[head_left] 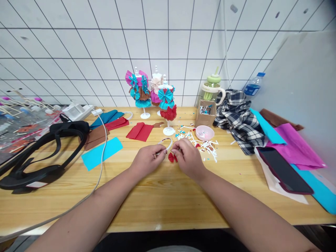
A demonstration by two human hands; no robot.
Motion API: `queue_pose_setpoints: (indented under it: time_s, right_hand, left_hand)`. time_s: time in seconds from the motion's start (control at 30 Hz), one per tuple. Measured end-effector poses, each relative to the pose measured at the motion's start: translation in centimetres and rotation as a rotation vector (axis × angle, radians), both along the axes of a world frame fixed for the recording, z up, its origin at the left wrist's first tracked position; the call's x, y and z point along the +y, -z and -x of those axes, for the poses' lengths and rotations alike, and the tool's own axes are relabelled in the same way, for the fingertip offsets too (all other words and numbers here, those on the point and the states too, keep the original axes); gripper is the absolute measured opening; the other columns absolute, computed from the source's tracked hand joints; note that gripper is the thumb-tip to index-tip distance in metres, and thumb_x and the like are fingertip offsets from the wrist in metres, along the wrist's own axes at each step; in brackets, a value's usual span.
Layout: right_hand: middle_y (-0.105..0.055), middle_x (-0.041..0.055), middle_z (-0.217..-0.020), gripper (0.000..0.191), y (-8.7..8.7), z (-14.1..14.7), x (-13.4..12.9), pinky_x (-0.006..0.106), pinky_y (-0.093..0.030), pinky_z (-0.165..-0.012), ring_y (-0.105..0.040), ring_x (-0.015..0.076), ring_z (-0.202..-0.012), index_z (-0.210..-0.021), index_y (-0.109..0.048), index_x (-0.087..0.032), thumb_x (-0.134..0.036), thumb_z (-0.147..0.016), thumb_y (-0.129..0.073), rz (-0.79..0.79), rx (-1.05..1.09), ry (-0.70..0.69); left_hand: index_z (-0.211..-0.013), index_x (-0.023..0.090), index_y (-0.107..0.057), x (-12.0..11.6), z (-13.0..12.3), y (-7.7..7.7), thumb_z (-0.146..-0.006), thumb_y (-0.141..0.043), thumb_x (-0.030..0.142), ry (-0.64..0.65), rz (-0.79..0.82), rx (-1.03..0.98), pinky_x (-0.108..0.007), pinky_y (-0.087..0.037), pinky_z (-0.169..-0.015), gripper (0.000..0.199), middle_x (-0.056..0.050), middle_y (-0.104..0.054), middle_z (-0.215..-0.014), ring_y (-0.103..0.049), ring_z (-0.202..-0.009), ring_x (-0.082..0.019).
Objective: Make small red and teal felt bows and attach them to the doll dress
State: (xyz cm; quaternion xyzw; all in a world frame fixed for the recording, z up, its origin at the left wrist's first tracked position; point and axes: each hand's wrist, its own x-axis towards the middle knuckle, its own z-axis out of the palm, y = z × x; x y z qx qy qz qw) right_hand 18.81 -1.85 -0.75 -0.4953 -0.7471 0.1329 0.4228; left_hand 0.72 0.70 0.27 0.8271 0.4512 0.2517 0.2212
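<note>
My left hand (150,158) is closed on a roll of white tape (168,140), thumb and fingers pinching its lower left side. Beside it my right hand (189,158) is closed in a pinch, with a folded red paper piece (171,157) under its fingertips. Whether the fingertips also hold a bit of tape is too small to tell. Just behind the hands stands a small white mannequin (168,131) dressed in blue and red pleated paper. White and blue scraps (210,149) lie scattered right of it, around a pink bowl (205,133).
Two more dressed mannequins (143,91) stand near the tiled wall. Blue (102,153), brown and red paper (140,131) lie left, with a black headset strap (70,164) and a cable. A cardboard box (206,119), plaid cloth (236,115) and phone (285,169) are right.
</note>
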Motion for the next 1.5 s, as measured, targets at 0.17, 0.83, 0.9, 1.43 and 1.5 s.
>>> queue_pose_setpoints:
  time_s: [0.17,0.83,0.9,1.43,1.5]
  right_hand:
    - [-0.056,0.0046,-0.086,0.014,-0.3,0.5,-0.6,0.028,-0.040,-0.072,-0.052,0.0174,-0.080,-0.084,-0.051,-0.021,-0.023,-0.093,-0.041,-0.054,-0.050,-0.023]
    - [-0.053,-0.0038,-0.066,0.008,1.3,0.0,1.4,0.024,-0.035,-0.060,-0.046,0.0114,-0.061,-0.077,-0.054,-0.020,-0.026,-0.082,-0.051,0.420,0.233,-0.055]
    - [-0.053,-0.0038,-0.066,0.008,1.3,0.0,1.4,0.023,-0.035,-0.059,-0.046,0.0112,-0.060,-0.076,-0.053,-0.020,-0.026,-0.081,-0.052,0.441,0.246,-0.047]
    - [-0.061,-0.0005,-0.083,0.021,1.0,-0.3,1.1,0.026,-0.041,-0.065,-0.054,0.0137,-0.071,-0.097,-0.060,-0.022,-0.018,-0.077,-0.057,0.199,0.091,0.083]
    - [-0.062,0.0012,-0.089,0.025,0.8,-0.6,1.0,0.027,-0.043,-0.069,-0.056,0.0147,-0.076,-0.104,-0.060,-0.022,-0.018,-0.080,-0.058,0.111,0.082,0.096]
  left_hand:
    - [-0.072,0.018,-0.061,0.5,0.1,-0.1,-0.082,-0.049,0.033,-0.111,0.065,-0.205,-0.021,-0.038,-0.058,0.023,0.002,-0.059,-0.063,-0.053,-0.061,-0.012]
    - [-0.090,0.019,-0.071,2.5,1.2,0.9,-0.095,-0.035,0.042,0.062,-0.002,-0.054,-0.032,-0.046,-0.083,0.043,-0.007,-0.068,-0.090,-0.061,-0.090,-0.019]
    - [-0.083,0.019,-0.071,1.6,0.5,0.6,-0.091,-0.045,0.042,0.108,0.040,-0.113,-0.030,-0.047,-0.080,0.036,-0.006,-0.067,-0.086,-0.061,-0.085,-0.018]
    - [-0.082,0.023,-0.076,0.4,-0.3,0.3,-0.082,-0.060,0.035,0.040,0.115,-0.293,-0.032,-0.047,-0.085,0.020,-0.005,-0.067,-0.089,-0.062,-0.088,-0.018]
    - [-0.088,0.024,-0.076,0.7,-0.2,0.5,-0.083,-0.059,0.039,-0.003,0.204,-0.337,-0.034,-0.046,-0.093,0.024,-0.006,-0.067,-0.098,-0.062,-0.097,-0.020]
